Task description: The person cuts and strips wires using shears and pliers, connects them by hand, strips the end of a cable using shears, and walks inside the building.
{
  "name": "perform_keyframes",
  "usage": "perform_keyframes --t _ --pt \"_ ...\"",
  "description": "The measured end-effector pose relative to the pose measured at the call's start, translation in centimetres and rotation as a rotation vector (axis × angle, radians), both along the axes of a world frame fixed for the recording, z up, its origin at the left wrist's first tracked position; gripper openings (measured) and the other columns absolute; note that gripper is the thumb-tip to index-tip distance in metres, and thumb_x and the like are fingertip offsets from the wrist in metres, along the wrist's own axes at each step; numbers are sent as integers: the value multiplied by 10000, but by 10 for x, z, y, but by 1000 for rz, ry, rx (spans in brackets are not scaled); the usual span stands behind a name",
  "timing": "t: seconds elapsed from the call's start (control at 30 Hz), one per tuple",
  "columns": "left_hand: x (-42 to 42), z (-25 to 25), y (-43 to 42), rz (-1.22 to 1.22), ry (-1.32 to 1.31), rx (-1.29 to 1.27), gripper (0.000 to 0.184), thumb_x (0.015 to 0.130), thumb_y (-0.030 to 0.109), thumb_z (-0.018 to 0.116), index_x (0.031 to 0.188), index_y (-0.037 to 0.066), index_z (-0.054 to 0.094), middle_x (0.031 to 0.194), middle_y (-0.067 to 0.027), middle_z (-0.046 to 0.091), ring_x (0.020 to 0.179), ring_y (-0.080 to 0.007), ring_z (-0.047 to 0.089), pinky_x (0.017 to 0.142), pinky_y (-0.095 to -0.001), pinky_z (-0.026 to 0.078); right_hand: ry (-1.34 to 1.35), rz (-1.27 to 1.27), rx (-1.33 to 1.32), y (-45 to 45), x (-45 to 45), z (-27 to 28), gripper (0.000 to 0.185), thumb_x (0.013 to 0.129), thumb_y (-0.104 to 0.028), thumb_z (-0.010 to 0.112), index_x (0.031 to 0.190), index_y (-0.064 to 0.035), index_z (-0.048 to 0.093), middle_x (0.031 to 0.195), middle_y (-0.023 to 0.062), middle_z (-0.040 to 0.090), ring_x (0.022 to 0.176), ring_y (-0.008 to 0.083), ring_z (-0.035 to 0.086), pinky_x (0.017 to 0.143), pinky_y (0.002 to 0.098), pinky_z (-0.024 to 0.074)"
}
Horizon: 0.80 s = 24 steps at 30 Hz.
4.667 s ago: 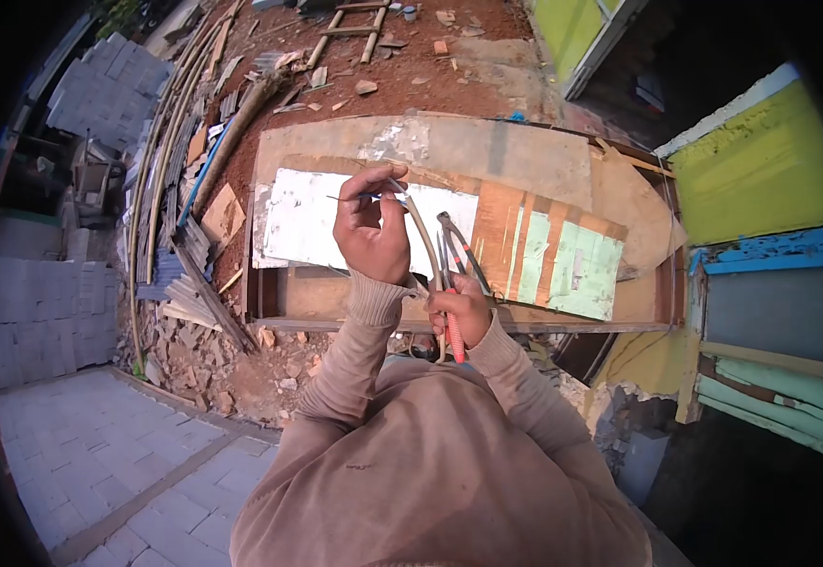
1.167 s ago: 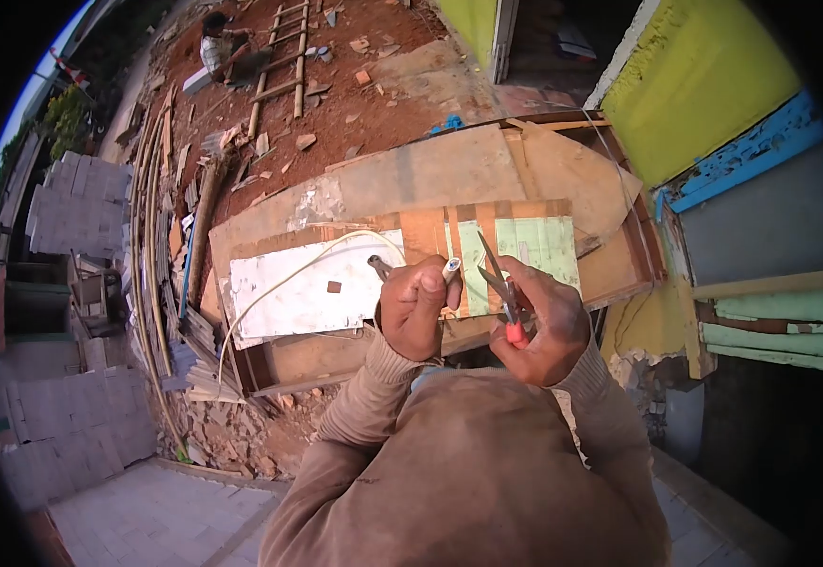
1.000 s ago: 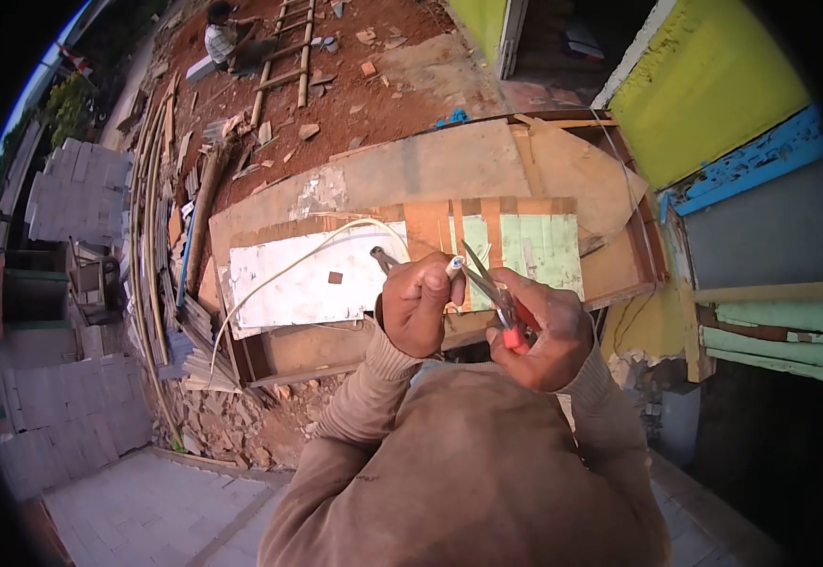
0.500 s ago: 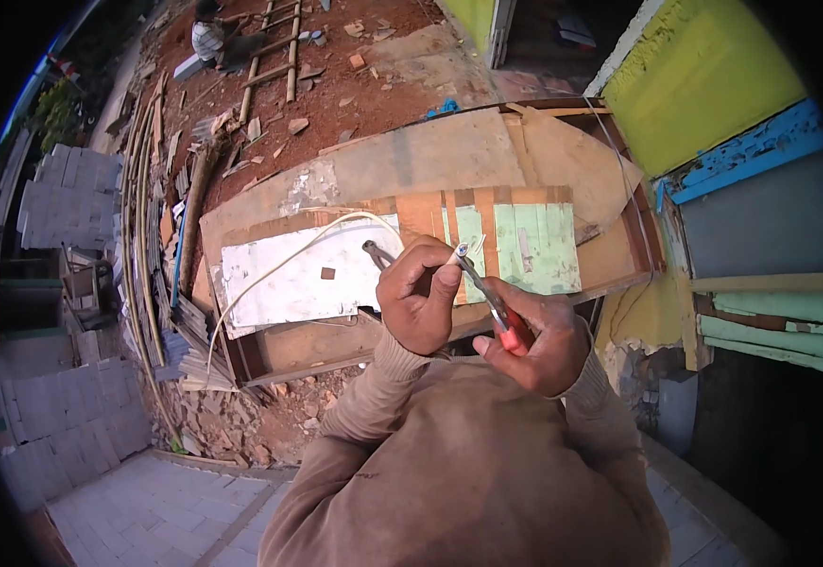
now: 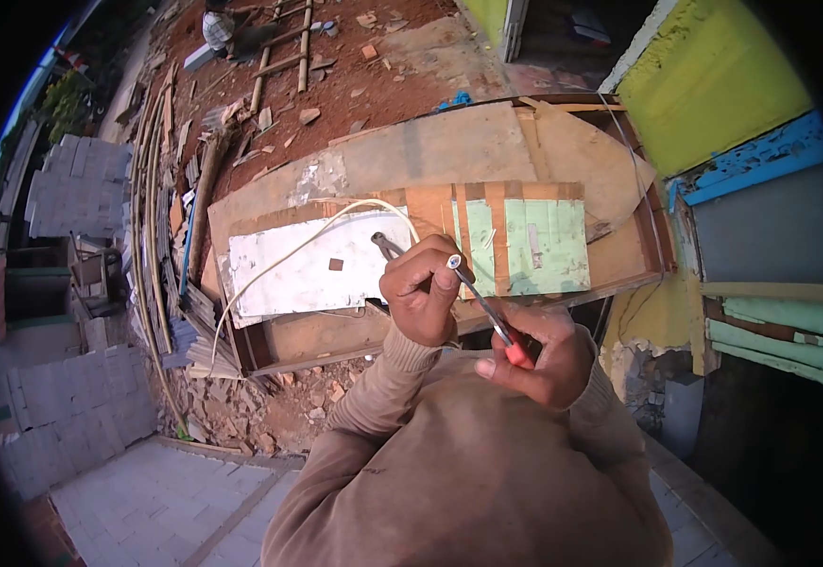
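Observation:
My left hand (image 5: pixel 419 295) is closed in a pinch round the end of a white cable (image 5: pixel 284 253), whose cut face points up. From there the cable arches left over a white panel (image 5: pixel 284 283). My right hand (image 5: pixel 551 354) grips a red-handled tool (image 5: pixel 492 319) with a slim metal shaft. Its tip is at the cable's cut end; I cannot tell the exact kind of tool. Just left of my left hand, a dark metal tool with a rounded head (image 5: pixel 380 240) appears to lie on the panel, its other end hidden behind the hand.
The panel and a pale green sheet (image 5: pixel 548 246) rest on a large wooden board (image 5: pixel 402 151). Two small pale strips (image 5: pixel 489 238) lie beside the sheet. Bamboo poles (image 5: pixel 137 246) and rubble are at left. Farther off, a person (image 5: pixel 218 30) sits near a bamboo ladder (image 5: pixel 281 64).
The view has shifted slightly. My right hand has turned the red-handled tool, and its metal shaft now looks thinner. The cable end's cut face is turned more toward me.

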<state>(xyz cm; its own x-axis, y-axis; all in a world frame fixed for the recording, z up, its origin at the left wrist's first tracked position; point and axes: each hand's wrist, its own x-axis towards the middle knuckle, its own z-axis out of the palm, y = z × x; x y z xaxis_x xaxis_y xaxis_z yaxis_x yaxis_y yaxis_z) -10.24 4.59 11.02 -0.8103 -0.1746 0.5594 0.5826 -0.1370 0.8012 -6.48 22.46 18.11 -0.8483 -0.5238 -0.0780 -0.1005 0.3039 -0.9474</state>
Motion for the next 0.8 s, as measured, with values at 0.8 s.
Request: perform_keyframes --t 0.8 --pt "3 -19 25 -4 -64 51 506 1036 354 451 694 -18 457 617 -101 481 534 -158 408 465 -289 307 -159 6 -149 14 0 -16 328 830 -204 735 1068 7 655 614 31 564 519 128 549 508 295 447"
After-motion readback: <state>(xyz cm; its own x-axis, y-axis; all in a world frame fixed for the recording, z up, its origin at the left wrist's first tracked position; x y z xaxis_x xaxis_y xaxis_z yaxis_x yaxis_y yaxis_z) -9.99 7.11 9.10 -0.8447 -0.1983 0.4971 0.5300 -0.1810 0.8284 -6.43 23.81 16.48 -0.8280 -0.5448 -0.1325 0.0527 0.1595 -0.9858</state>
